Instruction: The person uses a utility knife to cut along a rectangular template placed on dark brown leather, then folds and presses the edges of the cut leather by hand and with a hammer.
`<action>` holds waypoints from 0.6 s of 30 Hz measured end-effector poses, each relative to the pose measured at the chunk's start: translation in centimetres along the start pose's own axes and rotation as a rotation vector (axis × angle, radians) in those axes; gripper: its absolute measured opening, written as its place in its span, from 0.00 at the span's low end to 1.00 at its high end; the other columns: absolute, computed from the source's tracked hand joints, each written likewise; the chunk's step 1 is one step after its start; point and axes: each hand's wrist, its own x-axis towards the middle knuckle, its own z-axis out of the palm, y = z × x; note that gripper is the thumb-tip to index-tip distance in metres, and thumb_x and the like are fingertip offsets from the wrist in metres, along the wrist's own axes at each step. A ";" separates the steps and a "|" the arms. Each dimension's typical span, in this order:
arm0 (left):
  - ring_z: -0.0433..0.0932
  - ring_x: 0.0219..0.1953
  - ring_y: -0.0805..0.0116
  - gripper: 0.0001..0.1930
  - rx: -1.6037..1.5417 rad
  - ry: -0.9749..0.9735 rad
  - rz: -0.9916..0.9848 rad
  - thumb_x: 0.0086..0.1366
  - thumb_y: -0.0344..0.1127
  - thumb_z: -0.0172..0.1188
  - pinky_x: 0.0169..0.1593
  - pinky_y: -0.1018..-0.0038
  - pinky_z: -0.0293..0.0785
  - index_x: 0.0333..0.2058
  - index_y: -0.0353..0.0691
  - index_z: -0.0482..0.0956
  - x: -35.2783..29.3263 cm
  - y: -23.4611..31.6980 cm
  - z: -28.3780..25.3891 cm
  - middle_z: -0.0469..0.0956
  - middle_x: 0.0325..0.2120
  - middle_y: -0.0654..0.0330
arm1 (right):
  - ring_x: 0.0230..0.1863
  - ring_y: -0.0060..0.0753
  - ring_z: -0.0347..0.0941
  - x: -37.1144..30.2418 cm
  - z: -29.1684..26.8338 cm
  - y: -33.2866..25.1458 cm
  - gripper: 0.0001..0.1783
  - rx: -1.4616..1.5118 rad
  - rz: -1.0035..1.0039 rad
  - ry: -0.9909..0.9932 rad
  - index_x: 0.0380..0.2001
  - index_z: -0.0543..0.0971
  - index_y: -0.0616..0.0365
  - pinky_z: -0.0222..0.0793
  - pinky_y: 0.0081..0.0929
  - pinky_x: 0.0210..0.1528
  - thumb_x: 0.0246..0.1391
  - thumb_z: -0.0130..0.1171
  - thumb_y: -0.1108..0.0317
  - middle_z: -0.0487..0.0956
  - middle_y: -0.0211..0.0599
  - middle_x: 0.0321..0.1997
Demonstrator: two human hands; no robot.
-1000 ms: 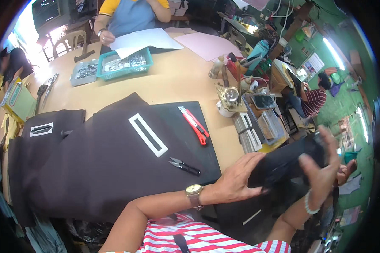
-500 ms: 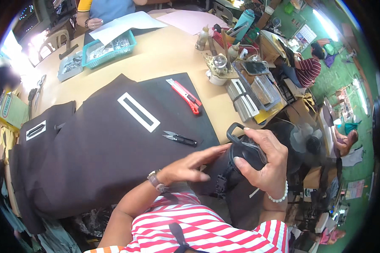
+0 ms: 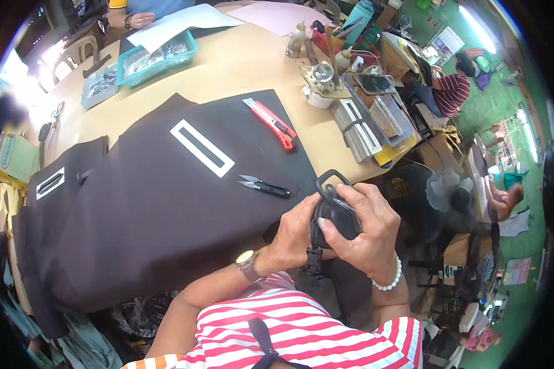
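Observation:
Close in front of me I hold a black bottle (image 3: 340,222) whose lid has a carrying loop on top. My right hand (image 3: 374,232) grips the lid, thumb and fingers spread around it. My left hand (image 3: 291,238) is wrapped against the bottle's left side; its fingertips are partly hidden. A black strap buckle (image 3: 314,261) hangs below the lid. To the left, thread snips (image 3: 266,186) lie on dark fabric (image 3: 123,227) beside a white rectangular frame (image 3: 202,148). A red utility knife (image 3: 271,125) rests farther back.
Trays of small metal parts, one a turquoise basket (image 3: 157,64), stand at the back left near another person's hand (image 3: 143,19). Glue bottles, a phone (image 3: 375,83) and a plastic bin (image 3: 393,120) crowd the table's right end. A dark stool (image 3: 412,194) stands beyond its edge.
The bottle has come a little left and tilted more upright. My left hand has closed in from a loose, spread pose onto its side. My right hand has stayed on the lid.

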 end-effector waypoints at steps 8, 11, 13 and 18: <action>0.78 0.41 0.55 0.41 -0.095 -0.172 0.032 0.37 0.37 0.73 0.44 0.67 0.73 0.52 0.36 0.66 -0.3 -0.5 -0.2 0.76 0.38 0.53 | 0.34 0.44 0.76 0.5 -1.4 1.7 0.25 0.174 -0.189 -0.209 0.41 0.80 0.50 0.73 0.32 0.35 0.34 0.69 0.58 0.75 0.45 0.37; 0.78 0.42 0.57 0.40 -0.250 -0.412 -0.109 0.37 0.39 0.74 0.45 0.68 0.72 0.52 0.37 0.67 -0.5 0.1 -0.2 0.76 0.38 0.54 | 0.49 0.44 0.73 2.2 -2.7 3.4 0.30 0.540 -0.322 -0.687 0.47 0.78 0.50 0.62 0.46 0.56 0.34 0.70 0.58 0.77 0.41 0.41; 0.78 0.42 0.55 0.41 -0.304 -0.398 -0.119 0.37 0.41 0.74 0.46 0.67 0.73 0.52 0.38 0.66 -0.5 0.4 0.4 0.76 0.40 0.52 | 0.53 0.44 0.71 3.4 -4.0 4.1 0.31 0.716 -0.313 -0.807 0.48 0.77 0.53 0.53 0.53 0.60 0.36 0.70 0.56 0.78 0.40 0.42; 0.76 0.43 0.59 0.38 -0.129 -0.373 -0.116 0.35 0.45 0.76 0.49 0.65 0.71 0.47 0.37 0.74 0.2 0.8 1.2 0.76 0.39 0.54 | 0.47 0.49 0.76 2.4 -5.7 4.0 0.41 0.704 0.046 -0.501 0.46 0.76 0.62 0.64 0.41 0.55 0.34 0.70 0.40 0.81 0.42 0.33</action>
